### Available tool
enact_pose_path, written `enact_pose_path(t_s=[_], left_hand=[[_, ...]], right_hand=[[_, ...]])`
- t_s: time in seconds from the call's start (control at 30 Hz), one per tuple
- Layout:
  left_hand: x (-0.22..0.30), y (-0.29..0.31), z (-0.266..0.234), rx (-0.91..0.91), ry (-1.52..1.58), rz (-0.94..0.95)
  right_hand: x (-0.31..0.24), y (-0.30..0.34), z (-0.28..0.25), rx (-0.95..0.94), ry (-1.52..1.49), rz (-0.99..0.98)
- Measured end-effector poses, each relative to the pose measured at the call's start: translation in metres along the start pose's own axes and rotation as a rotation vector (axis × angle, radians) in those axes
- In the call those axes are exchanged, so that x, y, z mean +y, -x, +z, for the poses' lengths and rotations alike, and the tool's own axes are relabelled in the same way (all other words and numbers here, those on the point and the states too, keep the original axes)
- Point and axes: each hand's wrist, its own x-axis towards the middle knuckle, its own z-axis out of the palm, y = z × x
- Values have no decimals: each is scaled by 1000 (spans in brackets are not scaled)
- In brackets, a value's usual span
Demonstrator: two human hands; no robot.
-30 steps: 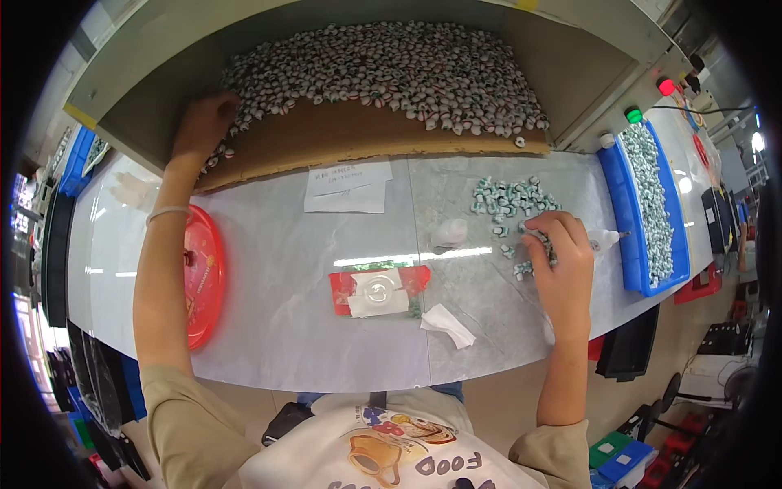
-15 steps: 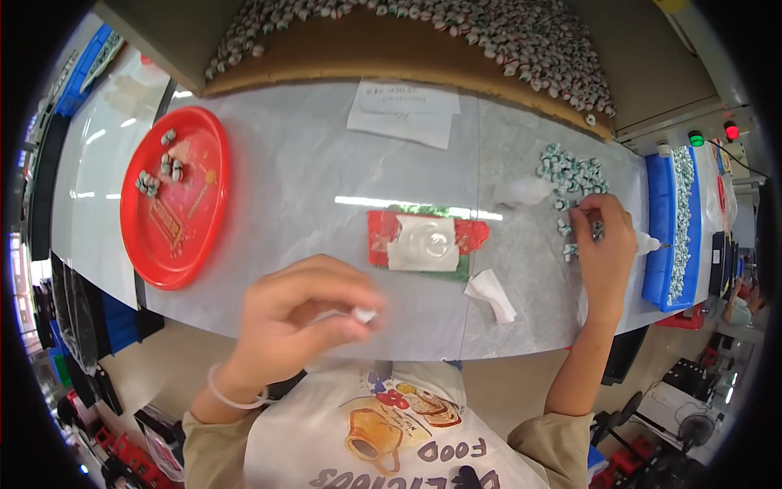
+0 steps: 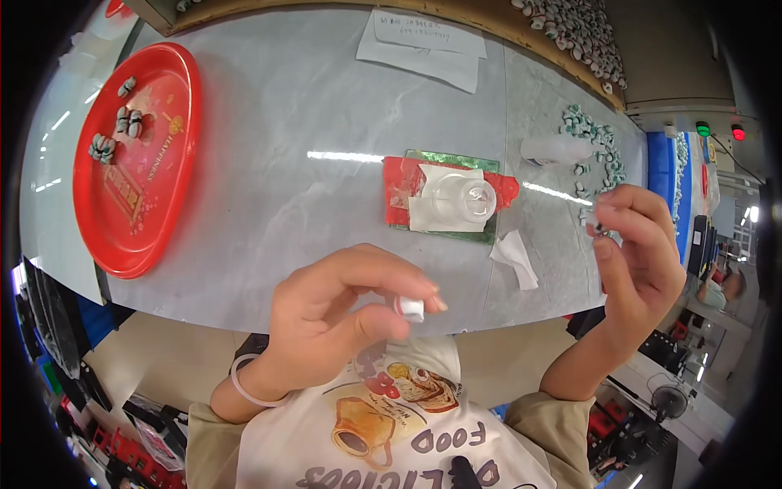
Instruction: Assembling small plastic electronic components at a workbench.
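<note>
Between the thumb and fingers of my left hand [image 3: 330, 314] is a small white cylindrical piece [image 3: 411, 310], held over the table's near edge. My right hand [image 3: 643, 257] pinches a small white-and-dark piece [image 3: 596, 226], partly covered by the fingertips. Just beyond that hand lies a loose pile of small green-and-white pieces [image 3: 599, 134]. A white bottle [image 3: 558, 150] lies on its side to the left of the pile. Ahead, between my hands, a clear round container [image 3: 463, 200] rests on white paper over a red and green pad [image 3: 397, 196].
On the left is a red oval tray [image 3: 192, 106] holding several small grey-green clusters. A folded white strip [image 3: 516, 259] lies right of the pad, and paper sheets [image 3: 419, 61] lie farther back. A box of many small pieces [image 3: 570, 37] and a blue bin [image 3: 661, 167] stand beyond.
My right hand has come up from the pile with a small piece in its pinch. My left hand has moved right with its white piece. The view has shifted.
</note>
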Motion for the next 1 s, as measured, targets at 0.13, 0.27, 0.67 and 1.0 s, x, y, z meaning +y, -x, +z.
enact_pose_path(t_s=[0.13, 0.27, 0.67, 1.0], left_hand=[[-2, -2, -4, -134, 87, 56], [3, -3, -4, -145, -10, 23], [5, -8, -8, -252, -200, 85], [3, -9, -6, -239, -237, 90]], right_hand=[[-11, -16, 10, -168, 65, -73], [-15, -31, 27, -266, 104, -129], [-17, -40, 54, -202, 340, -278], [-6, -42, 53, -234, 301, -393]])
